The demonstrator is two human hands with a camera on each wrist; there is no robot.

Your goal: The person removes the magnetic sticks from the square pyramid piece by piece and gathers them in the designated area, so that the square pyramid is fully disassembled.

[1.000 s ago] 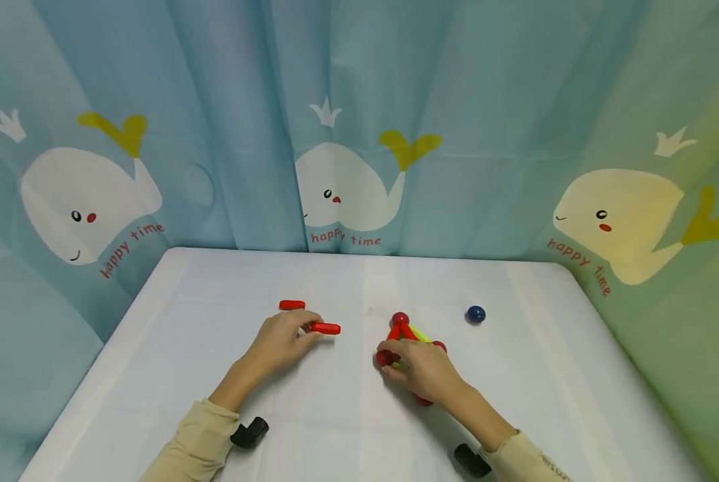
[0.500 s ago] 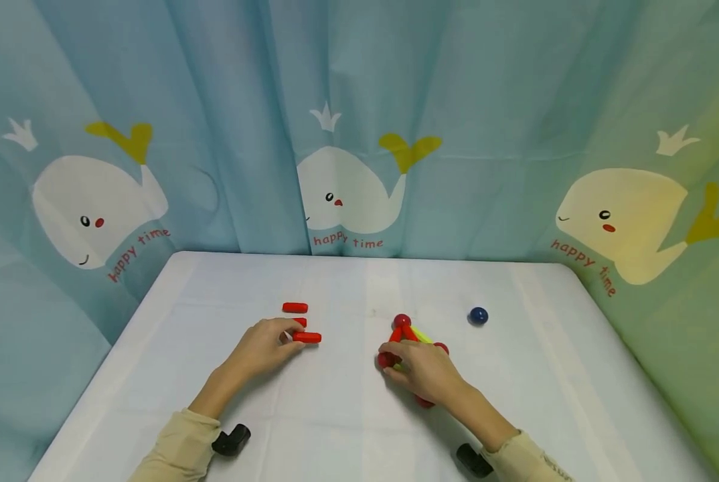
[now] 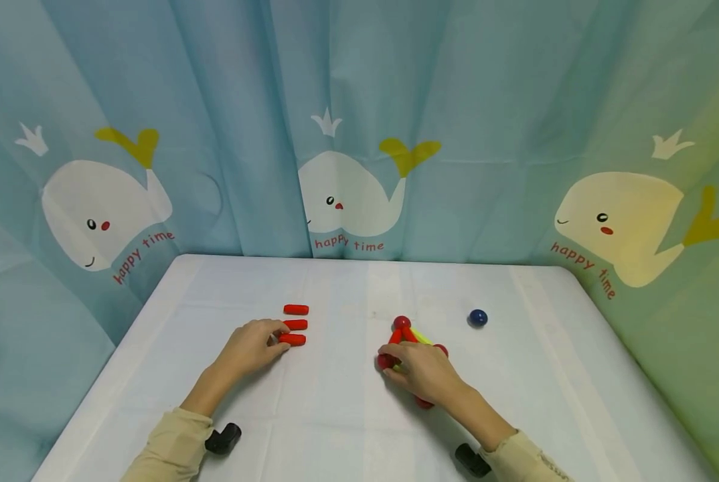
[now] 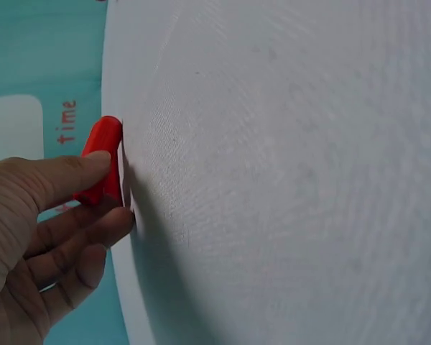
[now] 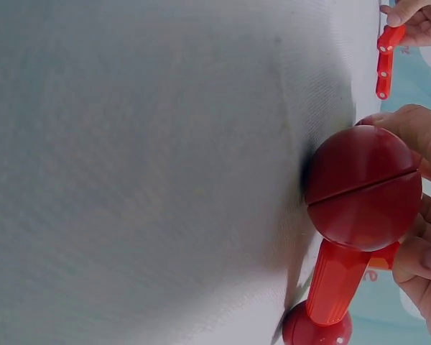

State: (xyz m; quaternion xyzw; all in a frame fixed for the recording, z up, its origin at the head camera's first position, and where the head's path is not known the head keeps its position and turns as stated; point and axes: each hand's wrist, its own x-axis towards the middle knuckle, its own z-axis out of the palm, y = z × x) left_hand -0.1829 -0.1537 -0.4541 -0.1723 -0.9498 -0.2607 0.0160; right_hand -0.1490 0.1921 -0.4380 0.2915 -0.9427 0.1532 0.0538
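On the left side of the table my left hand [image 3: 252,348] pinches the nearest of three red rods [image 3: 295,340], thumb on top of it in the left wrist view. A second red rod [image 3: 298,325] and a third red rod [image 3: 296,309] lie parallel just behind it. To the right, my right hand [image 3: 426,368] grips a dark red ball [image 3: 385,361] at the left corner of a ball-and-rod frame. This frame has red rods [image 5: 337,280], a yellow-green rod [image 3: 420,336] and more dark red balls [image 3: 402,323]. The hand hides part of it.
A dark blue ball [image 3: 477,318] lies by itself at the back right of the white table [image 3: 335,422]. Behind the table hangs a blue-green curtain [image 3: 486,100] with whale prints. Black wrist devices [image 3: 223,438] sit by both sleeves.
My left hand has moved left and nearer with its red rod, lining it up in front of the other two. My right hand has stayed on the frame.
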